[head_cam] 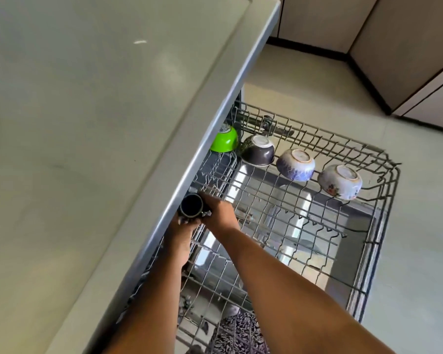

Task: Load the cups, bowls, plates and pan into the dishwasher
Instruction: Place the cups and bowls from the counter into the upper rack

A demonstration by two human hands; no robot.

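Upside-down, four bowls (pixel 296 164) sit in rack (pixel 379 226).

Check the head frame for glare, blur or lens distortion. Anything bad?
Head view: a small glare streak on the countertop; bright reflections show through the rack; wide-angle stretch bends the counter edge; soft blur where both hands meet on the dark cup; the four bowls stay readable.

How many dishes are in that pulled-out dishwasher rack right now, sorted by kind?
Bowls, upside down in a row: 4 (glossy green bowl, dark grey bowl, blue-and-white patterned bowl, white floral bowl)
Cups: 1 (dark cup, held in both hands at the wire rack's inner edge)
Total: 5
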